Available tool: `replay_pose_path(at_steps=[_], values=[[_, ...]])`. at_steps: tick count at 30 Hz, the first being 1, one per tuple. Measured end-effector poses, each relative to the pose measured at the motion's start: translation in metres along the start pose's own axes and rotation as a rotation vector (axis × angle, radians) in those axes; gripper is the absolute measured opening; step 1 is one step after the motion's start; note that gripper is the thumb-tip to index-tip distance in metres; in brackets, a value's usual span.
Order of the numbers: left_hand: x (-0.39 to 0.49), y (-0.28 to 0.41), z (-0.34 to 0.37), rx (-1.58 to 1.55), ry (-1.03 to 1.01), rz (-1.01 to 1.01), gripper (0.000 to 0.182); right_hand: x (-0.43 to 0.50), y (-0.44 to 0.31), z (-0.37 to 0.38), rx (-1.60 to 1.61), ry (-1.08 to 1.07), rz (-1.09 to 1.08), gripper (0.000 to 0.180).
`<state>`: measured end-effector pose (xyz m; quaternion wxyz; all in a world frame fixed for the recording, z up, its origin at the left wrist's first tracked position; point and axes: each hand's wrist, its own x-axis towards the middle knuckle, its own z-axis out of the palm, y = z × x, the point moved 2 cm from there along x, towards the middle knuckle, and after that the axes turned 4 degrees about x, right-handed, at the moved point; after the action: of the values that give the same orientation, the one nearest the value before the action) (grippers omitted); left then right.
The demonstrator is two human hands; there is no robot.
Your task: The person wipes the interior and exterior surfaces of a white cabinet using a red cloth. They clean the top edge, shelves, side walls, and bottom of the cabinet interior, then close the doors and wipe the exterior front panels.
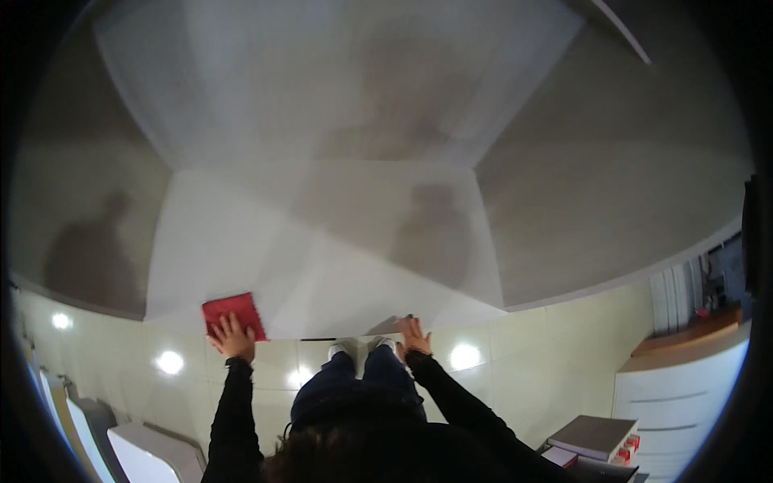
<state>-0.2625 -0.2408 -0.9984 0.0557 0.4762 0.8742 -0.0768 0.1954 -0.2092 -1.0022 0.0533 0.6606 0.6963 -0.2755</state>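
Note:
A folded red cloth (244,308) lies at the front left of a white shelf-like surface (320,271). My left hand (234,338) rests on the cloth's lower part, palm down with the fingers apart. At the front edge of the surface, right of my legs, my right hand (414,335) touches the edge with nothing seen in it. Shadows of my head and body fall on the surface and on the panels around it.
Grey side panels (90,211) (592,181) and a back panel (272,78) enclose the surface. Behind me at right are stacked boxes (592,435) and a white drawer unit (670,404); a white object (151,453) stands at lower left on the tiled floor (519,362).

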Motion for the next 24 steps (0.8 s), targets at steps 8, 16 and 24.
replay_pose_path(at_steps=[8, 16, 24], values=[[0.02, 0.048, 0.017, -0.225, 0.132, 0.057, 0.082, -0.008, 0.018, 0.01, 0.455, -0.092, 0.064, 0.078], [0.005, 0.176, 0.003, -0.27, 0.131, 0.407, 0.071, -0.045, 0.069, 0.0, 0.635, 0.091, 0.105, 0.073], [-0.057, 0.318, -0.011, -0.339, -0.03, 0.821, 0.072, -0.073, 0.117, -0.097, 0.492, 0.556, 0.167, 0.07]])
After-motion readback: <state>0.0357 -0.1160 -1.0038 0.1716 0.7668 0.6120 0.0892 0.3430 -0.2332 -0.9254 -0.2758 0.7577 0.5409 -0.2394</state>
